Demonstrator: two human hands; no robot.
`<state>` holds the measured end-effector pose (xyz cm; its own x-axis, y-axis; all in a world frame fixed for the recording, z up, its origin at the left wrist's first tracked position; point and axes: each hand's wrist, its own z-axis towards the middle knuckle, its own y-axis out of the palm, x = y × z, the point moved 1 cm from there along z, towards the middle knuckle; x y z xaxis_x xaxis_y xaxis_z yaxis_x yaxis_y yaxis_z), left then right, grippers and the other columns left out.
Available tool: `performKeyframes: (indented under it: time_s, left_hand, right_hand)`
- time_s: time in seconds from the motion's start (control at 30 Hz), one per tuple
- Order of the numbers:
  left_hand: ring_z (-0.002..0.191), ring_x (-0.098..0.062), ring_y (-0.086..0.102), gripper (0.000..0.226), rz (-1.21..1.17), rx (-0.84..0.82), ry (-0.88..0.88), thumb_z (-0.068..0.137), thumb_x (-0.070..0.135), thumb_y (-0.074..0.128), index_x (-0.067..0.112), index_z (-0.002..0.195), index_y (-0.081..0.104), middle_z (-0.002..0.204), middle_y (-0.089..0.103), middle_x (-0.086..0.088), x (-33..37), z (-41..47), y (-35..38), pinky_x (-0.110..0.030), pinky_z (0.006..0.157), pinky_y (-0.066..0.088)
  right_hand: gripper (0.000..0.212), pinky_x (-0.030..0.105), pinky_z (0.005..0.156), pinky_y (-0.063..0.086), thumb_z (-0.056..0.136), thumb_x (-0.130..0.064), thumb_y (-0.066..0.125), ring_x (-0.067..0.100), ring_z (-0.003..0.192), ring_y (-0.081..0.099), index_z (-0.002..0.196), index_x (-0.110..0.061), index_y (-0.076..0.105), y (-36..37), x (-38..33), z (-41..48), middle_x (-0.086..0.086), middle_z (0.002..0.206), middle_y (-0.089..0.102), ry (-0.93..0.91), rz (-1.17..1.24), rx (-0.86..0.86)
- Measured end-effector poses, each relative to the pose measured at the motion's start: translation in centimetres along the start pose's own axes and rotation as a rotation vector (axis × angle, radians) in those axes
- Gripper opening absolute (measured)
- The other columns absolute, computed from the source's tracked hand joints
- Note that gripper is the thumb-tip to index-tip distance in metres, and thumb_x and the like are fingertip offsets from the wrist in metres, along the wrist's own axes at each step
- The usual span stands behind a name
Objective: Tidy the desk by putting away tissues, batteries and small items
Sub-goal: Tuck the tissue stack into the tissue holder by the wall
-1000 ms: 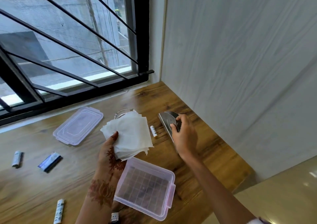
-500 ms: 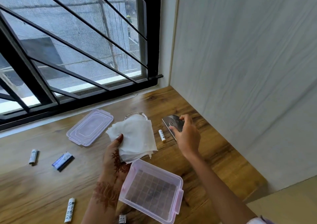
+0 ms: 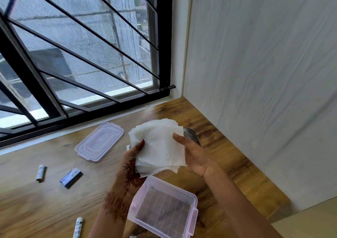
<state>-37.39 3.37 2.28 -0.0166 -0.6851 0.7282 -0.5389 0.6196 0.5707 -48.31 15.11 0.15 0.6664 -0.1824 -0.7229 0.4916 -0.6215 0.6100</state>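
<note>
A stack of white tissues is held up over the wooden desk, above the open clear plastic box. My left hand grips the stack's left edge, thumb on top. At the right edge my right hand pinches the stack, thumb on top and fingers underneath. A shiny metal holder shows just behind my right hand. Batteries lie on the desk at the far left and at the bottom; the tip of a third peeks out by my left thumb.
The box's clear lid lies near the window sill. A small blue packet sits left of my left arm. A barred window runs along the back, and a white wall bounds the desk on the right.
My right hand let go of the metal holder and moved left to take the right edge of the tissue stack. The stack now sits between both hands.
</note>
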Motion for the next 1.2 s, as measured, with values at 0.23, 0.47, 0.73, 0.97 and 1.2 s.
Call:
performKeyframes:
  time_s: [0.23,0.47,0.73,0.97,1.2]
  left_hand:
    - [0.056,-0.016,0.069,0.015,0.272,-0.093,-0.022,0.087,0.021,0.056,0.01,0.088,0.065,0.071,0.073,-0.006,0.6,2.4,0.6,-0.026,0.044,0.053]
    - [0.072,-0.011,0.07,0.02,0.658,-0.283,0.206,0.075,-0.009,0.061,0.002,0.092,0.063,0.077,0.075,-0.001,3.4,7.7,4.3,-0.023,0.066,0.058]
    - [0.079,-0.018,0.063,0.014,1.116,-0.341,0.229,0.083,-0.013,0.055,-0.01,0.095,0.061,0.089,0.062,-0.016,4.8,13.2,10.3,-0.029,0.077,0.053]
    - [0.082,-0.022,0.059,0.016,1.303,-0.298,0.136,0.079,-0.016,0.047,-0.01,0.09,0.058,0.088,0.058,-0.016,3.5,15.5,9.7,-0.024,0.069,0.052]
    - [0.105,-0.036,0.061,0.021,1.38,-0.288,0.112,0.077,-0.01,0.05,0.001,0.082,0.066,0.108,0.066,-0.026,2.9,16.3,8.0,-0.048,0.096,0.046]
  right_hand:
    - [0.032,0.041,0.075,0.057,0.071,0.002,0.071,0.026,0.092,0.065,0.101,-0.007,0.064,-1.7,-1.4,-0.7,0.015,0.106,0.068,-0.156,-0.218,0.206]
    - [0.026,0.02,0.068,0.056,0.074,-0.012,0.075,0.003,0.085,0.063,0.095,-0.021,0.064,-2.2,-5.1,-2.6,-0.013,0.091,0.066,-0.615,-0.623,0.479]
    - [0.025,0.006,0.068,0.049,0.079,-0.012,0.07,0.001,0.088,0.061,0.104,-0.01,0.066,-3.5,-3.7,-2.1,-0.01,0.092,0.063,-0.894,-0.928,0.784]
    - [0.028,0.029,0.064,0.06,0.072,-0.005,0.076,0.017,0.082,0.069,0.099,-0.005,0.067,-5.0,-0.3,0.2,0.008,0.092,0.072,-0.926,-1.134,0.841]
    - [0.04,0.034,0.066,0.061,0.066,-0.003,0.079,0.021,0.09,0.07,0.104,-0.007,0.066,-5.7,0.8,0.6,0.009,0.101,0.071,-0.92,-1.265,0.753]
